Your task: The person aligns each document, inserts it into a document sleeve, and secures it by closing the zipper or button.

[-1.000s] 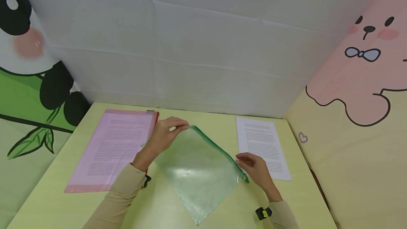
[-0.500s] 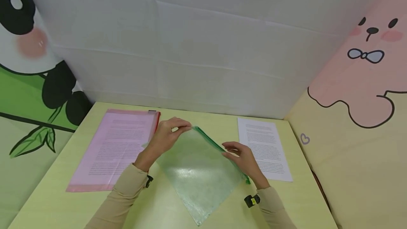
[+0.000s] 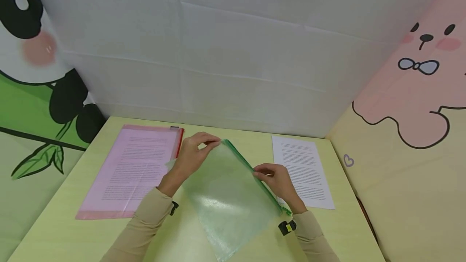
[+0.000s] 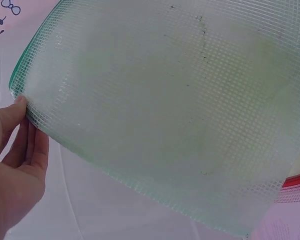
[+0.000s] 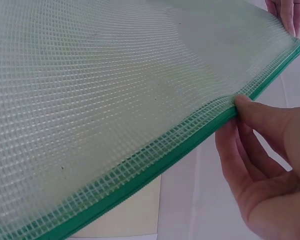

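A translucent mesh zipper pouch [image 3: 229,197] with a green zipper edge [image 3: 238,155] is held tilted over the table, one corner pointing toward me. My left hand [image 3: 193,153] pinches its upper corner between thumb and fingers; the left wrist view shows that grip at the end of the green edge [image 4: 20,60]. Partway along the zipper, my right hand [image 3: 278,179] pinches the edge, thumb on the near face and fingers behind, as the right wrist view [image 5: 270,165] shows. A green tab [image 3: 287,211] hangs at the zipper's lower right end. Fine grid lines cover the pouch [image 5: 90,100].
On the left of the pale yellow table [image 3: 47,221] lies a pink zipper folder [image 3: 134,169] with a printed page inside and a red edge. A white printed sheet [image 3: 302,173] lies at the right. A white back wall [image 3: 233,51] and cartoon side panels enclose the table.
My right hand has moved up and left along the zipper edge and now pinches it, where its fingers were looser before. The pouch has been raised slightly; my left hand keeps its corner.
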Available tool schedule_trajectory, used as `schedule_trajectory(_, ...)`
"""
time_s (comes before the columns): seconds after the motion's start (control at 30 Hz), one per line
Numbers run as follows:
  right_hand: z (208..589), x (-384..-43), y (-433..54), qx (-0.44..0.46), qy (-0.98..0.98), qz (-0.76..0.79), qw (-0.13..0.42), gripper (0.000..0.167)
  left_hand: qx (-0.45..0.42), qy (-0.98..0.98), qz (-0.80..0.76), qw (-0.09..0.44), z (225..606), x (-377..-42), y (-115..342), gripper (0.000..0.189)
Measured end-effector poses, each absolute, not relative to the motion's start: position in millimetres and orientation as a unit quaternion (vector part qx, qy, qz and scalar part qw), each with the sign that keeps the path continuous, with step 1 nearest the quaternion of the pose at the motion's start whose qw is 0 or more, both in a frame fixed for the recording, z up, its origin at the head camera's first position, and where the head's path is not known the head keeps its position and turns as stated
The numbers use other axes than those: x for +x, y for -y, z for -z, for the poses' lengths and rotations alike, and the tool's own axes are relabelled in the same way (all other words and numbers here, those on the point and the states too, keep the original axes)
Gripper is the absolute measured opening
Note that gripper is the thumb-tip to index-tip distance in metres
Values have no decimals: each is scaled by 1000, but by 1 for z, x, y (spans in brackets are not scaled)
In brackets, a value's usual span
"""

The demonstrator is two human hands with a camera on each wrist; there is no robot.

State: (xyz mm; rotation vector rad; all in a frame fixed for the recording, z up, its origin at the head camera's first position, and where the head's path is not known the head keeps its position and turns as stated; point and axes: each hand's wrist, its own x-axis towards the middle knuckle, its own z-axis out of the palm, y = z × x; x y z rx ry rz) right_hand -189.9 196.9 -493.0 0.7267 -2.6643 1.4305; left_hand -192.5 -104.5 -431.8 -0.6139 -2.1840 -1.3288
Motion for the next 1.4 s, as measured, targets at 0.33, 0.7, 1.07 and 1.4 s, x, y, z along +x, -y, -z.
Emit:
schedule_trajectory(0.33, 500, -187, -203, 191, 838, -511, -28, 14, -201, 813, 485, 250, 435, -191, 97, 24)
schedule_trajectory(0.7, 513, -183, -209, 92, 802, -588, -51, 19, -155, 832, 484, 222, 456, -179, 98, 19)
schedule_trajectory(1.07, 522, -178, -207, 21, 785, -617, -55, 19, -144, 855, 465, 177, 488, -166, 100, 9)
schedule_trajectory(1.4, 538, -178, -204, -21, 770, -635, -55, 20, -114, 907, 392, 107, 512, -155, 98, 8)
